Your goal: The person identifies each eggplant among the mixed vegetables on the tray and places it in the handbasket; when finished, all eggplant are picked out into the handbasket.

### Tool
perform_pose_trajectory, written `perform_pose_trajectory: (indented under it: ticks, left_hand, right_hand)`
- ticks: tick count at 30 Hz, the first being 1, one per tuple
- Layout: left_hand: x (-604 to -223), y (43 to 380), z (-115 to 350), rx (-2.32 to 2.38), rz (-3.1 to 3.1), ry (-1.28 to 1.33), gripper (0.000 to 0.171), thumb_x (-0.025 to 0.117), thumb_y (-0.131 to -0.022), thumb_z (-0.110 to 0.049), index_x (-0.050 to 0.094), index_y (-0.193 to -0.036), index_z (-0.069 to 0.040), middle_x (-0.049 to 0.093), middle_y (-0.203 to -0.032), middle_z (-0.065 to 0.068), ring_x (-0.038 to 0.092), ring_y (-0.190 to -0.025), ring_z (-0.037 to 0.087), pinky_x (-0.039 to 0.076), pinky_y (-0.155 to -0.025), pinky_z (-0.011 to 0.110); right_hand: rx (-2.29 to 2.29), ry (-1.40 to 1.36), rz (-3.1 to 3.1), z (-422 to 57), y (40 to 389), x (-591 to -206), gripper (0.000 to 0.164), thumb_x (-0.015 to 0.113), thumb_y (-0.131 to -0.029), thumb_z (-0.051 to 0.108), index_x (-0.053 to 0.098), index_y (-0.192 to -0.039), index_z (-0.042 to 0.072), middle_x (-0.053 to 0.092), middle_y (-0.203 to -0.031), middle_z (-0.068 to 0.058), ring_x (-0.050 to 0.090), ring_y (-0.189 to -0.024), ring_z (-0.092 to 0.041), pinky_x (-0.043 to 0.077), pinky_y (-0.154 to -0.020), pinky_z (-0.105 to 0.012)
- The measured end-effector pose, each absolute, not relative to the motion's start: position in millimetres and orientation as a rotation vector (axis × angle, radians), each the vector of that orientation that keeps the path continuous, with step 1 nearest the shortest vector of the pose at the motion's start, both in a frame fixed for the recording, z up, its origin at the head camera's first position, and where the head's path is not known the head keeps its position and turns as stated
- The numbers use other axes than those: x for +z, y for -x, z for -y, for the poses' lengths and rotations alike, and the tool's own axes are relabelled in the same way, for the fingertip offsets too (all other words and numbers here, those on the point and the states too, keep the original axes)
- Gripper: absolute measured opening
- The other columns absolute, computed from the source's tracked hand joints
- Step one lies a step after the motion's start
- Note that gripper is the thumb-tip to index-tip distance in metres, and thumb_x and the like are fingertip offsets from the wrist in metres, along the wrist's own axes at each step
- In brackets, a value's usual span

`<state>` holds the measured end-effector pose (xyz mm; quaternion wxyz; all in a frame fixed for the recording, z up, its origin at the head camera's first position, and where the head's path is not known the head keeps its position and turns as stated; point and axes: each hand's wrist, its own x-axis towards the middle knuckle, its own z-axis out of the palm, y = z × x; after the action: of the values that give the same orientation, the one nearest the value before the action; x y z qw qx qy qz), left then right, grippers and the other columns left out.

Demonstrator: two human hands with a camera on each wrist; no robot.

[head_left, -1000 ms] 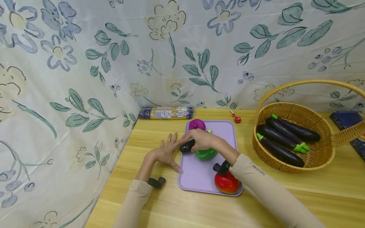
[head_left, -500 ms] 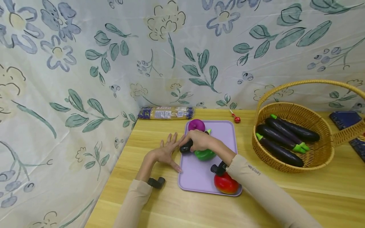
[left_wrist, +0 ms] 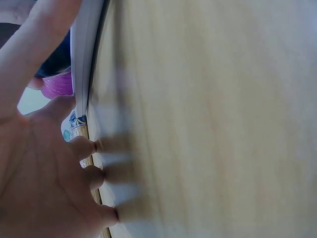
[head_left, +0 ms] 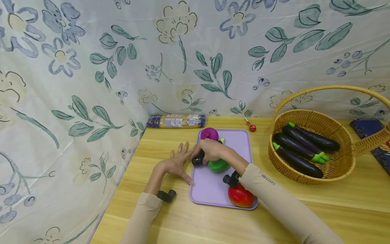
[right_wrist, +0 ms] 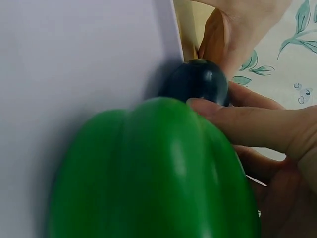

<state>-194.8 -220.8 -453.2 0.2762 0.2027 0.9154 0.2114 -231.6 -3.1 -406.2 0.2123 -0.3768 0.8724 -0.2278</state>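
On the lilac tray [head_left: 207,193] lies a dark eggplant [head_left: 198,159] with a green stem end, which my right hand [head_left: 210,149] grips from above. In the right wrist view, the thumb and fingers close round the eggplant [right_wrist: 198,82], and a green bell pepper [right_wrist: 153,173] fills the foreground. My left hand [head_left: 175,165] is spread at the tray's left edge, its fingertips on the table and its thumb at the rim. A purple onion [head_left: 209,134] sits at the tray's back left, and a red mango-like fruit [head_left: 240,195] at its front right, under the right wrist.
A wicker basket [head_left: 275,162] with a tall handle holds several eggplants [head_left: 300,164] at the right. A packaged roll of noodles [head_left: 176,121] lies by the back curtain. A red lollipop [head_left: 252,127] is behind the tray, and a dark blue item [head_left: 367,128] lies beyond the basket.
My right wrist and forearm have shifted slightly left and toward me, while its grip on the eggplant stays. The left hand keeps its place.
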Motion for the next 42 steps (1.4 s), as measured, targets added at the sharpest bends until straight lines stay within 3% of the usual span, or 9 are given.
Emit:
perform_pose_trajectory:
  ticks: [3, 6, 12, 24, 30, 42]
  left_hand:
    - [-454, 195, 221, 0.569, -2.451, -0.537, 0.139, 0.093, -0.071, -0.05, -0.008, -0.166, -0.037, -0.026, -0.17, 0.016, -0.03, -0.156, 0.038, -0.018, -0.123, 0.069]
    - [-454, 195, 221, 0.585, -2.447, -0.524, 0.137, 0.094, -0.071, -0.049, -0.004, -0.166, -0.038, -0.026, -0.171, 0.014, -0.031, -0.156, 0.036, -0.019, -0.123, 0.068]
    - [-452, 194, 221, 0.608, -2.441, -0.514, 0.136, 0.094, -0.07, -0.047, -0.001, -0.167, -0.036, -0.024, -0.171, 0.015, -0.031, -0.156, 0.036, -0.02, -0.123, 0.067]
    - [-453, 195, 221, 0.554, -2.443, -0.537, 0.139, 0.093, -0.071, -0.052, -0.002, -0.168, -0.026, -0.027, -0.17, 0.016, -0.031, -0.155, 0.039, -0.016, -0.122, 0.072]
    - [-454, 196, 220, 0.553, -2.462, -0.556, 0.14, 0.093, -0.07, -0.052, -0.006, -0.167, -0.032, -0.024, -0.171, 0.017, -0.029, -0.156, 0.04, -0.016, -0.123, 0.071]
    - [-453, 194, 219, 0.566, -2.483, -0.589, 0.143, 0.095, -0.068, -0.048, -0.005, -0.168, -0.027, -0.021, -0.171, 0.021, -0.025, -0.157, 0.043, -0.015, -0.122, 0.072]
  right_hand:
    - [-0.655, 1.083, -2.399, 3, 231, -405, 0.046, 0.085, -0.08, -0.001, 0.079, -0.12, 0.02, 0.073, -0.134, -0.001, 0.059, -0.136, -0.031, 0.047, -0.115, -0.05]
    - [-0.703, 1.132, -2.373, 3, 231, -403, 0.047, 0.086, -0.08, 0.002, 0.078, -0.123, 0.02, 0.073, -0.132, -0.001, 0.061, -0.134, -0.029, 0.045, -0.118, -0.05]
    - [-0.802, 1.213, -2.311, 0, 228, -394, 0.047, 0.086, -0.081, 0.003, 0.077, -0.125, 0.017, 0.076, -0.123, -0.007, 0.067, -0.12, -0.024, 0.054, -0.11, -0.043]
    - [-0.858, 1.327, -2.269, -28, 221, -363, 0.045, 0.082, -0.088, 0.01, 0.074, -0.131, 0.021, 0.072, -0.122, -0.002, 0.062, -0.114, -0.022, 0.054, -0.106, -0.044]
    - [-0.874, 1.3, -2.32, -59, 217, -346, 0.048, 0.081, -0.089, 0.009, 0.072, -0.134, 0.021, 0.069, -0.127, -0.006, 0.061, -0.114, -0.024, 0.057, -0.103, -0.044]
    - [-0.858, 1.154, -2.479, -146, 211, -328, 0.043, 0.081, -0.09, 0.017, 0.074, -0.131, 0.026, 0.069, -0.12, -0.004, 0.06, -0.105, -0.021, 0.057, -0.088, -0.036]
